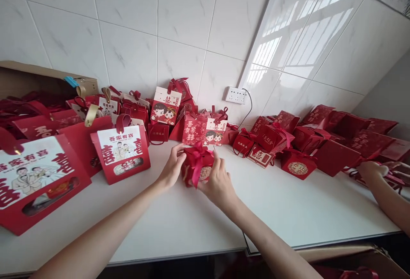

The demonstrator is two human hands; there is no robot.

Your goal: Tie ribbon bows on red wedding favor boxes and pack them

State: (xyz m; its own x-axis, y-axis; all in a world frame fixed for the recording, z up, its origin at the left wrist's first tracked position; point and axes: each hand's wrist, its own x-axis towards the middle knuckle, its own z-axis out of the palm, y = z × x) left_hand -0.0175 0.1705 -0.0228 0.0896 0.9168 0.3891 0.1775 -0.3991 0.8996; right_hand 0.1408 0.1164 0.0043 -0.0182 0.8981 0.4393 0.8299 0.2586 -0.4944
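A small red gift box (188, 169) with a pink ribbon bow (199, 155) on its top stands on the white table (144, 219). My left hand (173, 166) curves round the box's left side, fingers bent against it. On the other side, my right hand (219, 181) holds the box's right edge, with the thumb low at the front. A round gold pattern shows on the front face, partly covered by the fingers.
Red gift bags (123, 155) stand on the left, before a cardboard box (48, 72). More red boxes (296, 164) line the wall below a power strip (236, 95). Another person's hands (373, 170) work at far right. An open carton (358, 257) sits below the table edge.
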